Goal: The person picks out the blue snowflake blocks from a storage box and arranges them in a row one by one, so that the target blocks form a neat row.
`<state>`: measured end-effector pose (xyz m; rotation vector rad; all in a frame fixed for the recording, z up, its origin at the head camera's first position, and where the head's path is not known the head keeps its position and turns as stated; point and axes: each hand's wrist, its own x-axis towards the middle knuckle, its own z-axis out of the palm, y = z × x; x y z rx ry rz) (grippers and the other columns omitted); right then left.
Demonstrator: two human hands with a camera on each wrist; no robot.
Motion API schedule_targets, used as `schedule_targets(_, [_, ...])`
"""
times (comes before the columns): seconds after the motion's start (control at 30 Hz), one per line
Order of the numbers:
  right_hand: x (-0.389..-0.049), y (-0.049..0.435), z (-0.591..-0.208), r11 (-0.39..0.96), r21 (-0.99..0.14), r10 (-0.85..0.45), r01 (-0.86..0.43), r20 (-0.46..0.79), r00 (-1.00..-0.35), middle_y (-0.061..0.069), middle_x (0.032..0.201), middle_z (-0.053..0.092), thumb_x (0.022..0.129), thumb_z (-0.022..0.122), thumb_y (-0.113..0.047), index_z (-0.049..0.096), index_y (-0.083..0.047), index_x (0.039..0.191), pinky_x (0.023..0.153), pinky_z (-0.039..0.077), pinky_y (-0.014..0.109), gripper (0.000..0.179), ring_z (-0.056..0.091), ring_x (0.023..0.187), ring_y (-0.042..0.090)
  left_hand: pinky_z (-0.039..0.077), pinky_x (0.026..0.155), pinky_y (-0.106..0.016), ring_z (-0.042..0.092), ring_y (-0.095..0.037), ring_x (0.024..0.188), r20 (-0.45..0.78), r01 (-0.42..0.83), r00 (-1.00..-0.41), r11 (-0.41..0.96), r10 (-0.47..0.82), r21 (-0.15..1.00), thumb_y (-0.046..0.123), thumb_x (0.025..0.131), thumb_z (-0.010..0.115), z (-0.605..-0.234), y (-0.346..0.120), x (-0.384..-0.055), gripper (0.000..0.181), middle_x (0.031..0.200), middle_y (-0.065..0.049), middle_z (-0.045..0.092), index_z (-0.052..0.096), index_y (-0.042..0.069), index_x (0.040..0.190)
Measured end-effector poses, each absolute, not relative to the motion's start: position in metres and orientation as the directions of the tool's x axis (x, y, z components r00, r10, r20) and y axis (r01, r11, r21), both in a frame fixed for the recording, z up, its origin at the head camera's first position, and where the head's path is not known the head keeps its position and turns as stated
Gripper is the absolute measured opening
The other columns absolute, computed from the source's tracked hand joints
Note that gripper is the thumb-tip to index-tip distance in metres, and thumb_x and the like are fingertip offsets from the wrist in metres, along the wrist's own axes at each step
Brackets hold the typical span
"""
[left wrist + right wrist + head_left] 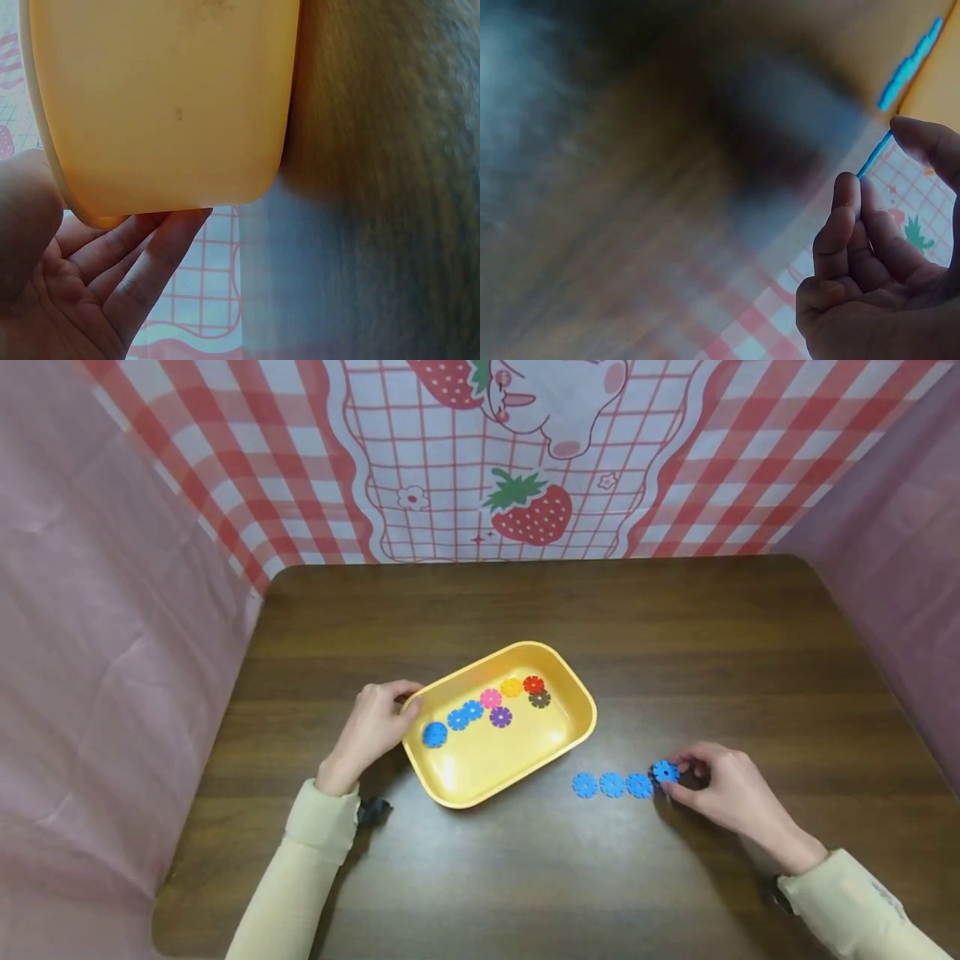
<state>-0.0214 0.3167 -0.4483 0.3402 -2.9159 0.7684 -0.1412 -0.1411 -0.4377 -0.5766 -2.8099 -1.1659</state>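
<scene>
My left hand (372, 720) grips the left end of a yellow plastic tray (540, 758), thumb over the rim and fingers against the outer wall. The left wrist view shows these fingers (154, 281) beneath the tray's wall (176, 150). On the right, my right hand (729, 787) pinches a blue notched disc (665, 771) between thumb and fingertips. That disc (875, 155) appears edge-on in the right wrist view. Just left of it, a row of blue discs (612, 785) lies flat on the table.
Inside the tray are several more notched discs: blue (435, 734), pink (491, 698), purple (501, 717), yellow (512, 687), red (533, 684) and brown (539, 699). The brown wooden table (465, 602) backs onto a red-and-white checked cloth (300, 468).
</scene>
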Motion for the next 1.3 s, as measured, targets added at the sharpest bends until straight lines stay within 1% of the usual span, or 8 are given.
schedule_targets(0.17, [-0.019,0.318,-0.453,0.854,-0.456,-0.211,-0.252,0.141,-0.967,-0.008,0.078,0.060,0.068,0.089,-0.016,0.073,-0.012,0.088,0.060,0.042,0.027,0.026,0.051,0.069,0.009,0.037,0.047,-0.026,0.041,-0.010,0.043,0.180,0.354,-0.930,0.645,0.322,0.677,0.007,0.091,0.066,-0.438,-0.141,-0.142,0.020,0.087,-0.013,0.072,0.074,-0.003,0.107])
schedule_targets(0.43, [-0.013,0.318,-0.455,0.844,-0.462,-0.230,-0.272,0.146,-0.962,-0.010,0.077,0.057,0.066,0.090,-0.013,0.072,-0.013,0.087,0.061,0.041,0.025,0.028,0.050,0.070,0.008,0.040,0.049,-0.026,0.045,-0.011,0.046,0.162,0.340,-0.933,0.646,0.320,0.683,0.008,0.091,0.065,-0.439,-0.140,-0.140,0.021,0.089,-0.014,0.073,0.074,-0.002,0.107])
schedule_targets(0.77, [-0.012,0.318,-0.452,0.845,-0.461,-0.227,-0.270,0.148,-0.963,-0.010,0.079,0.058,0.064,0.092,-0.016,0.072,-0.011,0.090,0.062,0.042,0.026,0.033,0.051,0.071,0.008,0.037,0.047,-0.025,0.041,-0.007,0.045,0.192,0.362,-0.927,0.640,0.322,0.678,0.007,0.090,0.067,-0.438,-0.140,-0.141,0.020,0.084,-0.012,0.072,0.074,-0.003,0.106])
schedule_targets(0.87, [-0.013,0.318,-0.452,0.844,-0.460,-0.231,-0.276,0.153,-0.961,-0.009,0.079,0.058,0.064,0.092,-0.016,0.072,-0.010,0.091,0.062,0.042,0.026,0.034,0.051,0.072,0.008,0.036,0.047,-0.025,0.040,-0.007,0.045,0.192,0.362,-0.928,0.643,0.321,0.675,0.006,0.090,0.067,-0.438,-0.140,-0.141,0.020,0.082,-0.011,0.071,0.074,-0.003,0.106])
schedule_targets(1.03, [-0.014,0.318,-0.451,0.839,-0.455,-0.254,-0.300,0.159,-0.954,-0.010,0.079,0.058,0.064,0.092,-0.017,0.072,-0.010,0.091,0.061,0.042,0.025,0.034,0.050,0.070,0.007,0.036,0.046,-0.025,0.040,-0.009,0.044,0.174,0.349,-0.931,0.644,0.320,0.681,0.007,0.090,0.066,-0.438,-0.141,-0.141,0.021,0.083,-0.011,0.071,0.074,-0.003,0.107])
schedule_targets(1.2, [-0.017,0.317,-0.448,0.829,-0.455,-0.272,-0.325,0.180,-0.945,-0.010,0.079,0.058,0.067,0.091,-0.019,0.073,-0.011,0.093,0.059,0.040,0.025,0.033,0.048,0.069,0.006,0.037,0.046,-0.025,0.040,-0.009,0.044,0.156,0.341,-0.932,0.643,0.327,0.686,0.008,0.091,0.065,-0.437,-0.140,-0.141,0.021,0.086,-0.012,0.072,0.074,-0.003,0.108])
schedule_targets(1.3, [-0.020,0.315,-0.444,0.825,-0.457,-0.272,-0.332,0.194,-0.942,-0.009,0.080,0.059,0.068,0.091,-0.019,0.074,-0.009,0.095,0.058,0.039,0.024,0.034,0.048,0.067,0.006,0.037,0.046,-0.025,0.041,-0.010,0.045,0.155,0.340,-0.932,0.646,0.327,0.684,0.008,0.091,0.065,-0.437,-0.140,-0.141,0.021,0.086,-0.012,0.072,0.074,-0.003,0.108])
